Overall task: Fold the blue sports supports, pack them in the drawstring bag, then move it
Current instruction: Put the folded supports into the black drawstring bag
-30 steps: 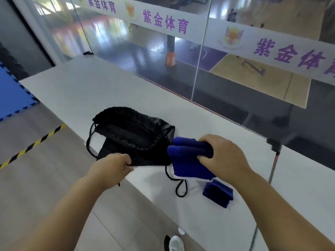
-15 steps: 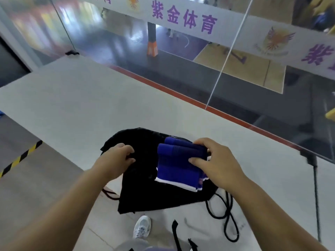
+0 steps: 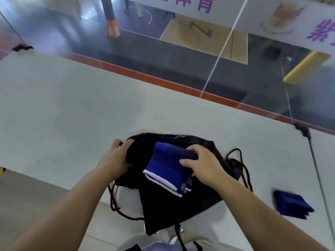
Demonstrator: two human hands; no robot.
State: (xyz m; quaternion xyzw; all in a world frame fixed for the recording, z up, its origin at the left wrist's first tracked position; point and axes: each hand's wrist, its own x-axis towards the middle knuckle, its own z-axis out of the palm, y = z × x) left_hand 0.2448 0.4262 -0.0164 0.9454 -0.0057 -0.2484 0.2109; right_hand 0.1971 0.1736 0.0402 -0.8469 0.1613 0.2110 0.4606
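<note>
Risk: left hand pinches bag rim at 9 o'clock; right hand grips folded support, which could unfold or snag there.

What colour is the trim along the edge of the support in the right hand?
White, on the blue support; the head view shows it.

1. One view only, from the head, looking forward and steeply down, close above the white counter.
2. Both forearms enter from the near edge.
3. At the far side it faces a glass wall over a sports court.
</note>
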